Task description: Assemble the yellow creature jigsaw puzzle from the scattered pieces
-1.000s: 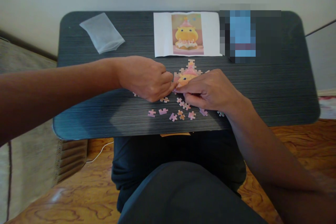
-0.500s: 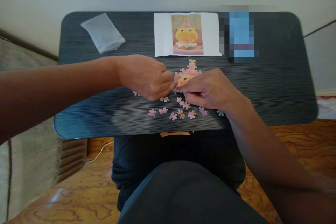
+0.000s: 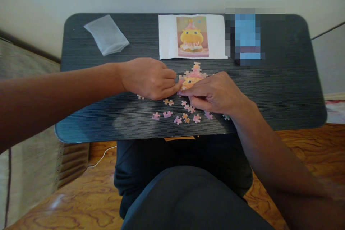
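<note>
A partly joined jigsaw puzzle point(image 3: 194, 77) with a yellow animal face and a pink hat lies on the dark table, its lower right covered by my right hand point(image 3: 218, 93). My left hand point(image 3: 151, 79) is closed, its fingertips at the puzzle's left edge. Both hands' fingertips meet around a pink puzzle piece point(image 3: 179, 93) at the lower left corner, mostly hidden by them. The right index finger is stretched across the puzzle, with the thumb tucked below. Loose puzzle pieces point(image 3: 185, 118) lie scattered nearer to me, several of them pink or orange.
Behind the puzzle lies a white sheet point(image 3: 167, 37) with a printed picture of the same animal. A clear plastic bag point(image 3: 107, 36) rests at the back left. A blurred-out blue object point(image 3: 245, 36) is at the back right. The dark table point(image 3: 291, 90) has rounded corners.
My left fingers have shifted slightly and straightened a little at the puzzle's left edge. My right hand stays almost where it was. The whole view has moved very slightly.
</note>
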Demonstrator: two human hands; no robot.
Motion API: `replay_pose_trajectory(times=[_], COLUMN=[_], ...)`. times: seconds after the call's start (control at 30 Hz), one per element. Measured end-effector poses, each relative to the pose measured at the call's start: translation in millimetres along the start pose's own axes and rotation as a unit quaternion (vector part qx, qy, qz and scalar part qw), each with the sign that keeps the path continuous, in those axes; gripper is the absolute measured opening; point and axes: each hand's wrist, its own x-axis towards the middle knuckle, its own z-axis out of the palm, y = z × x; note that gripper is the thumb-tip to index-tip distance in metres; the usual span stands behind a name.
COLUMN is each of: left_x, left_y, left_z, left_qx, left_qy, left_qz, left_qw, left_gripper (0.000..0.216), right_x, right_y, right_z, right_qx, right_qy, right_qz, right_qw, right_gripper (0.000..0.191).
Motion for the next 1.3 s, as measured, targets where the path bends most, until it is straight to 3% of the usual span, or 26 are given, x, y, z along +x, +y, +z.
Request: replay_pose_trajectory(times=[0.5, 0.67, 1.0, 1.3], left_x=[5, 6, 1, 2], left_y=[16, 13, 11, 16], left_z=[-16, -11, 11, 11], left_qx=[0.07, 0.022, -0.097, -0.109], left_qy=[-0.077, -0.037, 0.112, 0.119], left_qz=[-0.006, -0.023, -0.091, -0.11], left_qw=[0.995, 0.999, 0.985, 0.981], left_gripper=[0.043, 0.039, 0.036, 0.034], right_x=[1, 2, 0, -1], right_y=[-1, -2, -2, -2], right_z=[-2, -3, 0, -2], right_qx=[-0.012, -0.014, -0.007, 0.051], right_qy=[-0.014, -0.012, -0.001, 0.025], right_qz=[-0.004, -0.004, 0.004, 0.021], right_qw=[1.0, 1.0, 1.0, 0.998], right_gripper=[0.037, 0.037, 0.037, 0.035])
